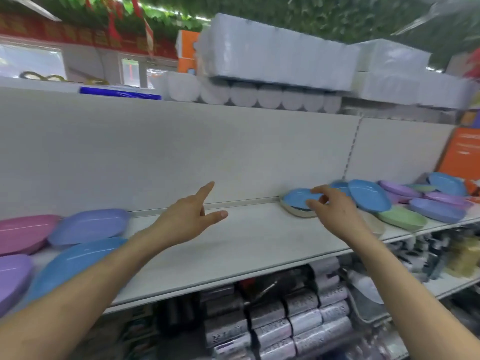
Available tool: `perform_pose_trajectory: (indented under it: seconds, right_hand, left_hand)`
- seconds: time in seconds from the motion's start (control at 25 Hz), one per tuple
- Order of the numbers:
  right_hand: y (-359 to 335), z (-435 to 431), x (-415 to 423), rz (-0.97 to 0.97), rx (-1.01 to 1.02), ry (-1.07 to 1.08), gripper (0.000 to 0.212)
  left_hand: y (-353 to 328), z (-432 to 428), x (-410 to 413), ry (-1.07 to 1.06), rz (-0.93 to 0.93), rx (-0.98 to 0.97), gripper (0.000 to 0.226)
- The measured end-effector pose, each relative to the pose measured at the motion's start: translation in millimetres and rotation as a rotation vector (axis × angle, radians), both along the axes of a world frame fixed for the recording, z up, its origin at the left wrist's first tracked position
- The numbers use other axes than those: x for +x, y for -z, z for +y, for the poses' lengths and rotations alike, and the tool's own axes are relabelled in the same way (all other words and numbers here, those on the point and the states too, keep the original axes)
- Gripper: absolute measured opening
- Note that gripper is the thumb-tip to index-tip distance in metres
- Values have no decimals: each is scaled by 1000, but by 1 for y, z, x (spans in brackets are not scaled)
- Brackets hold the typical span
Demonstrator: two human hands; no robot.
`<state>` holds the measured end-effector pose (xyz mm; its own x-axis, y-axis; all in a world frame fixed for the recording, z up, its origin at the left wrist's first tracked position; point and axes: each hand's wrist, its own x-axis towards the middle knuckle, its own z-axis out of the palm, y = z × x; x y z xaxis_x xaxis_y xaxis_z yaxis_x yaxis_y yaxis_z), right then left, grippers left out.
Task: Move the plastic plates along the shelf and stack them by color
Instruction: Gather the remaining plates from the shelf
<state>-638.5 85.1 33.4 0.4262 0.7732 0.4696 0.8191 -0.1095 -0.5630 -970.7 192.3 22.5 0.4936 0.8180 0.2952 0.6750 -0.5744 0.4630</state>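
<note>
My right hand [335, 213] pinched the rim of a blue plate [297, 198], which lay on a cream plate [296, 211] at the back of the shelf [233, 245]. My left hand [187, 216] hung spread above the shelf, holding nothing.

The shelf [246, 245] is pale grey-white. At left are a pink plate [23, 231], a periwinkle plate [89, 226], a sky-blue plate [75, 261] and a lilac plate [11, 276]. At right, a blue plate [298, 198] tops a cream plate [298, 213]; further right are a green plate [401, 218] and an orange box [459, 152]. All plates are plain, unpatterned.
</note>
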Motion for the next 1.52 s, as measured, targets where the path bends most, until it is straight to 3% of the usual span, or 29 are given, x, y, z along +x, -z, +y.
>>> perform_pose_trajectory:
  seconds: [0.28,0.48,0.76,0.96,1.32,1.52]
  right_hand:
    - [30,-26,157,-103,-121,252,30]
    - [46,-23,201,-150,-319,253,28]
    - [49,-11,232,-150,-204,248,17]
    - [45,-4,274,-138,-50,277,25]
    - [48,32,320,-133,-224,153,40]
    - [47,44,332,-43,-157,98,41]
  left_hand:
    - [18,3,129,59,-18,-60,83]
    - [30,5,181,47,8,-96,76]
    - [25,8,224,8,2,-58,66]
    - [27,9,247,15,-6,-31,58]
    - [36,21,264,-50,-25,-31,57]
    - [36,44,282,-143,-69,-81,51]
